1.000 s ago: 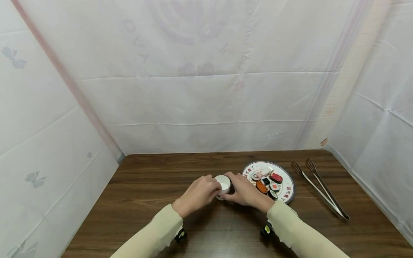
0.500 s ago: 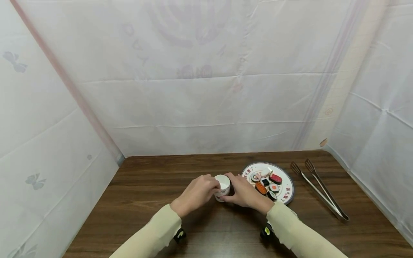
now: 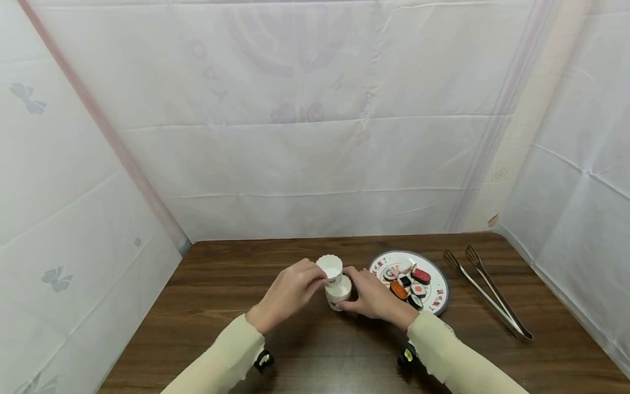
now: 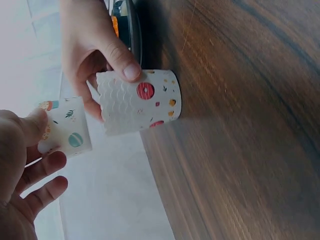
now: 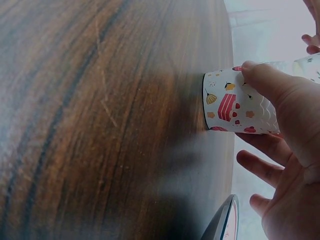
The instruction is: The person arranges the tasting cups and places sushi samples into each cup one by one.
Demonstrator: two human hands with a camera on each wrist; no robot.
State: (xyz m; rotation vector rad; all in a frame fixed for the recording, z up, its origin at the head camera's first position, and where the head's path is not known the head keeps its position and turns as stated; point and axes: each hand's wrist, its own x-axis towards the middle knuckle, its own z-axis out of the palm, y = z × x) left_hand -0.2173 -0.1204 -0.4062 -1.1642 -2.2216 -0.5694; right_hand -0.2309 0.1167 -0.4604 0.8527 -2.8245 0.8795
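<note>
This looks like a little walled-in spot set up around one brown wood counter. Big pale sheets stand in for walls at the back and on both sides (you can see the fold lines on them), with grey bows on the left one. The plate of sushi, the tongs and the small cups are kitchen sorts of things, but whether it is inside a home, I can't tell.

The head view looks forward and down across the tabletop from farther back; both wrist views sit close and low, turned sideways, and all three share the standing paper baking cup.
</note>
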